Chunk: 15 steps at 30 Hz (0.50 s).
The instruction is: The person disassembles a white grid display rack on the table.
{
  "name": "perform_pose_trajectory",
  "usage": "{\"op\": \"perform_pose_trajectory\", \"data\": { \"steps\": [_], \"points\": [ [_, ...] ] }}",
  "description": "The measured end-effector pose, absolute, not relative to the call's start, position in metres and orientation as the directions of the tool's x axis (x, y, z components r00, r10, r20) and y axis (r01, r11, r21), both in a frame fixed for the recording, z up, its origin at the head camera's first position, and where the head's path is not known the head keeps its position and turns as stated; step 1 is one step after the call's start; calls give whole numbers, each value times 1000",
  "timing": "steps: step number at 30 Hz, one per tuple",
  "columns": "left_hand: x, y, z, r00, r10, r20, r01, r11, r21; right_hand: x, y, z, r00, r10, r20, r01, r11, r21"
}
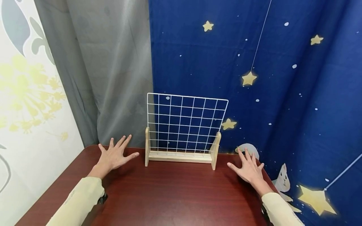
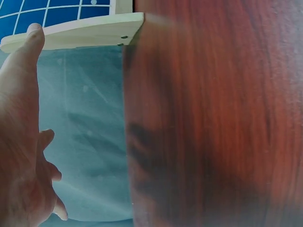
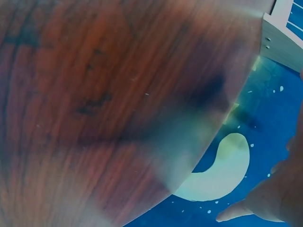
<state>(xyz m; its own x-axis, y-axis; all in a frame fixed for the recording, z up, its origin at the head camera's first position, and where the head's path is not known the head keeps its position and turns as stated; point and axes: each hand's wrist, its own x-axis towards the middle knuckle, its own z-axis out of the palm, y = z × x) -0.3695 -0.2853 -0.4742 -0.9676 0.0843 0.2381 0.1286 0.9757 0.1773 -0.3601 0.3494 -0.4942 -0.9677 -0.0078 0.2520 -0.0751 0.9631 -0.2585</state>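
A white wire grid rack [image 1: 186, 124] with a pale wooden base [image 1: 181, 156] stands upright near the back of the table. To its left my left hand [image 1: 113, 157] is held with fingers spread, apart from the rack and holding nothing. My right hand [image 1: 249, 168] is on the other side, its fingers likewise spread and nothing in them. In the left wrist view the thumb of the left hand [image 2: 21, 142] overlaps the wooden side piece [image 2: 85, 32]. The right wrist view catches part of the right hand [image 3: 274, 198] and a corner of the wooden base [image 3: 279, 45].
The dark red wooden table [image 1: 169, 194] runs from the front to the curtains. Behind it hang a grey curtain [image 1: 118, 62] and a blue curtain [image 1: 181, 47] printed with stars. A white floral-patterned surface [image 1: 31, 125] borders the left side.
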Motion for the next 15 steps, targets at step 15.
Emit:
{"op": "perform_pose_trajectory", "data": {
  "steps": [15],
  "points": [
    [-375, -280, -441, -958, 104, 268, 143, 982, 127, -372, 339, -464, -931, -88, 355, -193, 942, -273]
  ]
}}
